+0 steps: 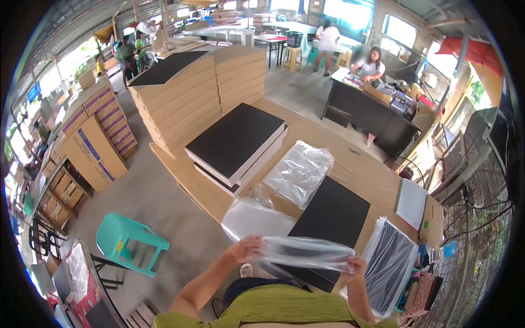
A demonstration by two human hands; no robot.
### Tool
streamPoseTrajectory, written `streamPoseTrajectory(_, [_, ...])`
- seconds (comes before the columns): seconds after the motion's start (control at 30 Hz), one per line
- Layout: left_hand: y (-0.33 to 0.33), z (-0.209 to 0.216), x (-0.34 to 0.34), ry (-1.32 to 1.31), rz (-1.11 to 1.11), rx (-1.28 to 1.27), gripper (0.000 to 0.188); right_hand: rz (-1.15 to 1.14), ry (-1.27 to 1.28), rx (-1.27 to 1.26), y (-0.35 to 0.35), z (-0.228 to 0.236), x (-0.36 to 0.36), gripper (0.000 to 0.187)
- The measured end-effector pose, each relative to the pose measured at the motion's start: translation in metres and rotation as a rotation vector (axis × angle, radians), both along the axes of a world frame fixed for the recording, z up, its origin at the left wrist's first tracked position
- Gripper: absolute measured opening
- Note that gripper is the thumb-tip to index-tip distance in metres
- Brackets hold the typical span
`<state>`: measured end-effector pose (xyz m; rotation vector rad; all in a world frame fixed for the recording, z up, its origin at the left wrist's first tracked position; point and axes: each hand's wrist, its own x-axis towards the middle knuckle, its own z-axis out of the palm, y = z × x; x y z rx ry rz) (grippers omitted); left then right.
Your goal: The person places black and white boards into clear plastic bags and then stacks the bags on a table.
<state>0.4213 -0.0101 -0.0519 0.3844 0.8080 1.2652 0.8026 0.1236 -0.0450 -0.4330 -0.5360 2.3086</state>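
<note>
Left hand point(244, 249) and right hand point(354, 266) each pinch one end of clear plastic bag point(306, 253), stretched flat between them above near edge of wooden table point(350, 164). Black board point(333, 216) lies on table just beyond bag. Bagged board point(389, 262) right of it. Stack of black-topped boards point(235, 142) farther back on table. Teal stool point(128, 240) on floor left of table.

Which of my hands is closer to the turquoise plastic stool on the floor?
Left. Your left hand grips the near end of the clear plastic bag, on the side of the turquoise stool. Your right hand holds the bag's far end, farther from the stool.
</note>
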Motion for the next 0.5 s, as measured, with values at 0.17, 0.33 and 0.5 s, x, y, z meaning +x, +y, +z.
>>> streamPoseTrajectory(0.17, [0.037, -0.014, 0.052, 1.143, 0.087, -0.166, 0.049, -0.5, -1.319, 0.474, -0.045, -0.046, 0.003, 0.018])
streamPoseTrajectory(0.33, [0.05, -0.044, 0.083, 1.574, 0.078, 0.111, 0.059, -0.563, -1.822, 0.534, -0.077, -0.016, -0.018, 0.036])
streamPoseTrajectory(0.5, [0.065, -0.068, 0.076, 1.712, -0.23, 0.222, 0.059, -0.595, -1.878, 0.679, -0.085, -0.062, 0.003, 0.045])
